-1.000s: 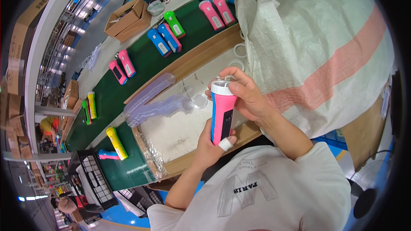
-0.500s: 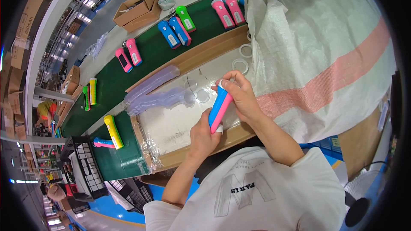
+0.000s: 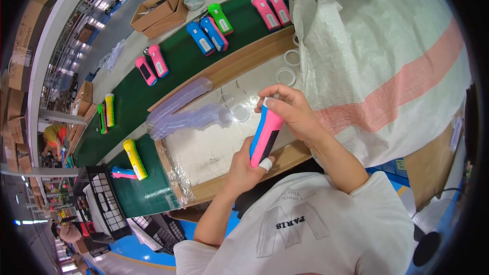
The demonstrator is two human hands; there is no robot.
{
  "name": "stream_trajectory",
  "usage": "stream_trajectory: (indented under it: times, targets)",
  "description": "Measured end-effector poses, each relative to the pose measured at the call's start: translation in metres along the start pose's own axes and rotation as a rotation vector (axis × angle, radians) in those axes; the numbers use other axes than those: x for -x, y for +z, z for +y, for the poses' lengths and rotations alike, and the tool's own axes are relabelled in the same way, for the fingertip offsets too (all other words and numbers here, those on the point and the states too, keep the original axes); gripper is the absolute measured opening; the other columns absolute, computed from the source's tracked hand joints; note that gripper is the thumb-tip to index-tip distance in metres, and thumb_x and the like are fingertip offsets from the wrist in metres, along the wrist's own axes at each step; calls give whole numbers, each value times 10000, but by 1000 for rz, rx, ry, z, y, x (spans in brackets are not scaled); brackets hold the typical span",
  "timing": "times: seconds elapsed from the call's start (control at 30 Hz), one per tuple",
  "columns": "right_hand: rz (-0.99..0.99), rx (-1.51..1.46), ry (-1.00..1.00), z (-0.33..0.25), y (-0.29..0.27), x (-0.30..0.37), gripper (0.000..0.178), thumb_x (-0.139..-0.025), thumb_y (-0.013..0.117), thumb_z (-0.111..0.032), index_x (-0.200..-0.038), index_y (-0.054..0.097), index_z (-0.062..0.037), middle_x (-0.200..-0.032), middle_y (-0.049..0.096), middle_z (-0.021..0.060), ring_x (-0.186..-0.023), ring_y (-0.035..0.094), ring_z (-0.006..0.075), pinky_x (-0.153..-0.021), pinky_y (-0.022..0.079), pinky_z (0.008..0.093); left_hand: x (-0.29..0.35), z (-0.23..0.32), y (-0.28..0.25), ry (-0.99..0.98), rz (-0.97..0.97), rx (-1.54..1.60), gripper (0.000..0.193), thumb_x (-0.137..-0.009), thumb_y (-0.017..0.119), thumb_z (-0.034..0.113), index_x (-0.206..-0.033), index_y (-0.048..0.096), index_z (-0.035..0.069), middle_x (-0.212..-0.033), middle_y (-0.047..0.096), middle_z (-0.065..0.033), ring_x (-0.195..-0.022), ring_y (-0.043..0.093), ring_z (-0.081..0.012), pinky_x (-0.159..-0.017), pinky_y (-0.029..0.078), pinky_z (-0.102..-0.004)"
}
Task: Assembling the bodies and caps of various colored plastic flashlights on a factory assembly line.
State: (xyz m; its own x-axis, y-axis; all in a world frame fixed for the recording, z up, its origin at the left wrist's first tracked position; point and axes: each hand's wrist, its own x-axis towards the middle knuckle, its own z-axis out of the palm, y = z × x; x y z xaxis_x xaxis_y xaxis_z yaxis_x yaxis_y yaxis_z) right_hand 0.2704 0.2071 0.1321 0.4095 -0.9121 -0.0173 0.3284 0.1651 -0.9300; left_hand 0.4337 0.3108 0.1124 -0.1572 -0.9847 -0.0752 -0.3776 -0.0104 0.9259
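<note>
Flashlight (image 3: 267,131) has turned — black panel (image 3: 271,143) showing, left hand (image 3: 245,170) gripping.

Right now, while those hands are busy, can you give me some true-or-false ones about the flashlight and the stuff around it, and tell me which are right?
1. The left hand and the right hand are on the same pink and blue flashlight. True.
2. The right hand is at the bottom end. False: it is at the top end, and the left hand holds the lower part.
3. The left hand wears a white wrap. True.
4. The big white sack is on the left of the picture. False: it is on the right.
5. A green flashlight lies on the green belt. True.
</note>
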Motion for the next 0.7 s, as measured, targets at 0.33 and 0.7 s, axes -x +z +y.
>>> stream_trajectory:
  times: [0.33,0.7]
  targets:
    - [147,-33,15,5,-9,-35,418,-907,613,-276,-1189,542,25,-971,634,129,-886,625,187,-805,516,329,-39,-8,-12,119,77,-201,488,-760,651,79,-1188,437,-15,-858,616,-243,-730,620,-433,-647,484,-477]
    - [42,-83,60,8,0,-8,503,-931,576,-394,-1276,497,-36,-1189,580,141,-1054,590,211,-925,480,369,-13,-19,-1,210,122,173,608,-833,694,210,-1335,391,49,-1098,572,-150,-769,633,-210,-599,524,-303]
